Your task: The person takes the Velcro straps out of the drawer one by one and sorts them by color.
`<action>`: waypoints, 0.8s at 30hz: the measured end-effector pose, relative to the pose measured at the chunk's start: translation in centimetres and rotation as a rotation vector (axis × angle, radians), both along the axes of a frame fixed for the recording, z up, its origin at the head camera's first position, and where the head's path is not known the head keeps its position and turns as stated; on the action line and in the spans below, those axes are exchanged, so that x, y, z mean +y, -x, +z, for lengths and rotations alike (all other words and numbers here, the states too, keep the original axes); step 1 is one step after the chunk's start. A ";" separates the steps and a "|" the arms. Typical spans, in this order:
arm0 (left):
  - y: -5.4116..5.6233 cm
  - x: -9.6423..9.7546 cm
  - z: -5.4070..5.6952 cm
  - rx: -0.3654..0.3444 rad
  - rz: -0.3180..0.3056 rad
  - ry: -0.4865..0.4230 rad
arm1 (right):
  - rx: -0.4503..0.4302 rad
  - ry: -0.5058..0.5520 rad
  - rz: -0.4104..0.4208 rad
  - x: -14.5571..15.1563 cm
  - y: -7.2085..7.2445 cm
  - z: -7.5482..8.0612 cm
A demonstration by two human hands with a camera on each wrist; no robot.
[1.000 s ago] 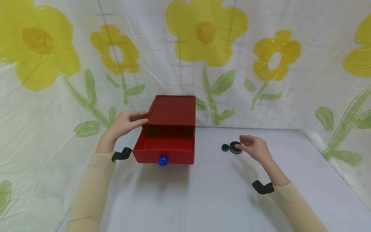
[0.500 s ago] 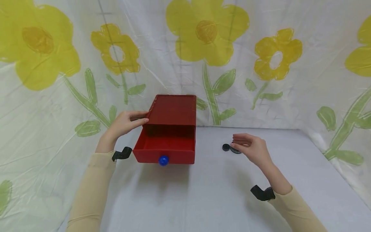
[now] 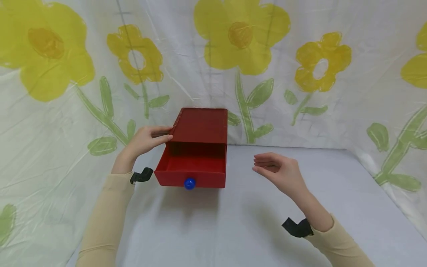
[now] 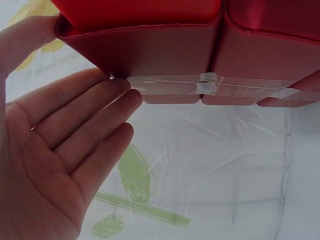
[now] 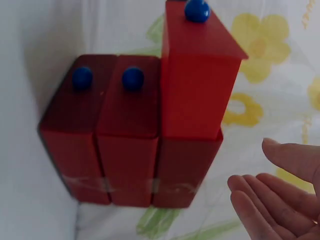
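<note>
A stack of three red drawer boxes [image 3: 201,124], bound with clear tape [image 4: 170,84], stands on the table. The top drawer [image 3: 207,180] is pulled out, its blue knob [image 3: 189,183] facing the front; the part of its inside that shows holds nothing. My left hand [image 3: 142,142] touches the top box's left side with straight fingers, thumb by the front edge. To the right of the stack hovers my right hand [image 3: 283,173], fingers loosely bent and thumb apart, nothing between them in the right wrist view. The two black discs are hidden behind this hand in the head view.
The two lower drawers are pushed in, with blue knobs [image 5: 133,79] on their fronts. A white curtain [image 3: 186,55] printed with yellow flowers hangs behind the stack and along the sides. The table [image 3: 186,233] has a pale cover.
My right hand has moved left, from over the larger black disc toward the stack, and now covers both discs in the head view. My left hand and the drawer have stayed put.
</note>
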State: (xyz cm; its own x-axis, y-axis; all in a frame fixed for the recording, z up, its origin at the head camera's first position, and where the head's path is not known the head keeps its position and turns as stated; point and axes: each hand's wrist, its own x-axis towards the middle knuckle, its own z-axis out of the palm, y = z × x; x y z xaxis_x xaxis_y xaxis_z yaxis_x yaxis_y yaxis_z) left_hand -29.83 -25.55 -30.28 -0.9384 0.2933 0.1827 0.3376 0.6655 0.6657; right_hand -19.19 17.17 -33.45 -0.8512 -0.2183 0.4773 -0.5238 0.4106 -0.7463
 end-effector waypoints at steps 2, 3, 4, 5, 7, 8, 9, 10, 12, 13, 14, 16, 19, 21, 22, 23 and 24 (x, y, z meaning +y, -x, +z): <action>0.0 0.0 0.0 -0.004 -0.001 0.000 | 0.010 -0.001 0.017 -0.5 -0.3 0.3; -0.1 0.0 0.0 -0.006 -0.001 -0.001 | 0.017 -0.005 0.027 -0.8 -0.5 0.4; -0.1 0.1 0.0 -0.007 -0.001 -0.002 | 0.021 -0.005 0.038 -1.1 -0.7 0.5; -0.1 0.1 0.0 -0.007 -0.001 -0.004 | 0.028 -0.010 0.045 -1.4 -0.8 0.7; -0.1 0.1 0.0 -0.005 -0.003 -0.010 | 0.038 -0.012 0.063 -1.9 -1.1 1.0; -0.1 0.0 0.0 -0.004 -0.005 -0.013 | 0.040 -0.011 0.073 -2.2 -1.2 1.1; -0.1 0.0 0.0 -0.002 -0.006 -0.016 | 0.043 -0.008 0.082 -2.5 -1.4 1.3; 0.0 0.0 0.0 0.000 -0.007 -0.019 | 0.047 -0.002 0.092 -2.8 -1.5 1.5; 0.0 0.0 0.0 0.002 -0.008 -0.021 | 0.055 0.007 0.113 -3.4 -1.9 1.8; 0.0 0.0 -0.1 0.004 -0.007 -0.020 | 0.059 0.010 0.124 -3.7 -2.1 1.9; 0.1 0.0 -0.1 0.004 -0.006 -0.019 | 0.064 0.013 0.133 -3.9 -2.3 2.0; 0.1 -0.1 -0.1 0.004 -0.005 -0.015 | 0.075 0.015 0.146 -4.5 -2.8 2.2; 0.1 -0.1 -0.1 0.004 -0.004 -0.009 | 0.079 0.019 0.163 -5.4 -3.4 2.5; 0.0 -0.1 -0.1 0.006 -0.004 -0.004 | 0.077 0.013 0.173 -6.0 -3.7 2.5; 0.0 -0.1 -0.1 0.007 -0.004 -0.001 | 0.074 0.011 0.180 -6.3 -3.8 2.4; 0.1 -0.1 -0.1 0.009 -0.004 0.001 | 0.076 0.004 0.185 -6.6 -3.9 2.4; 0.1 -0.1 -0.1 0.010 -0.005 0.000 | 0.076 -0.003 0.190 -6.9 -4.0 2.3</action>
State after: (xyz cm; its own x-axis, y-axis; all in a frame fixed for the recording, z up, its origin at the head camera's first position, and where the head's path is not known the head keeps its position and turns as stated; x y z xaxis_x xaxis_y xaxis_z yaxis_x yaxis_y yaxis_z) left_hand -29.91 -25.64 -30.39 -0.9351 0.2979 0.1920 0.3475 0.6638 0.6623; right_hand -15.23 10.25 -31.16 -0.7563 -0.3733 0.5373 -0.6466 0.3015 -0.7007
